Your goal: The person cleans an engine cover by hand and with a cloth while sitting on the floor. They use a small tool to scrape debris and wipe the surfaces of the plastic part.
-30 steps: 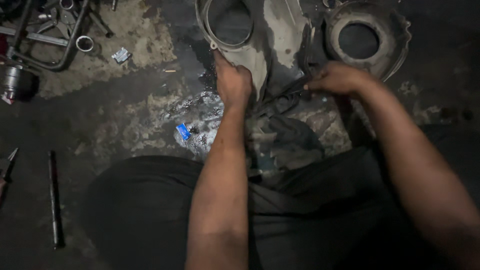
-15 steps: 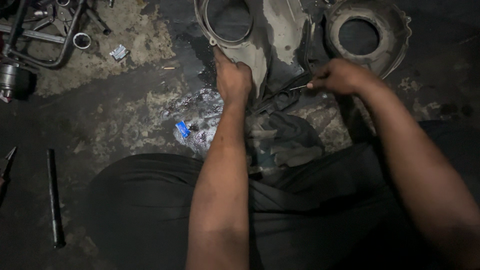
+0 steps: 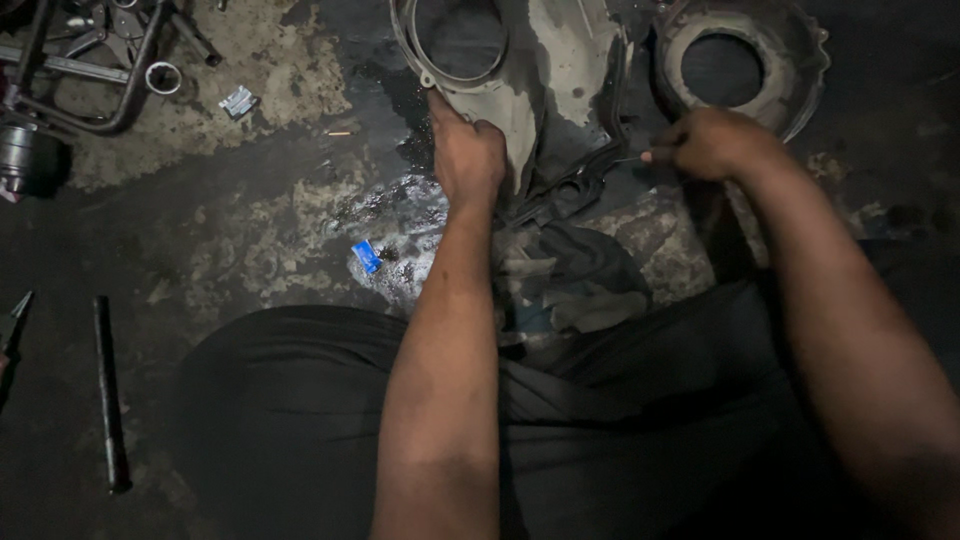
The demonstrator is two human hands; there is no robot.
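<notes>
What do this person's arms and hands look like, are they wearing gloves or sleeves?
No gloves and no sleeves show: both forearms are bare up to the picture's edge. The left hand and right hand look smeared with dark grime. No watch, ring or band is visible. Dark trousers cover the legs.
</notes>
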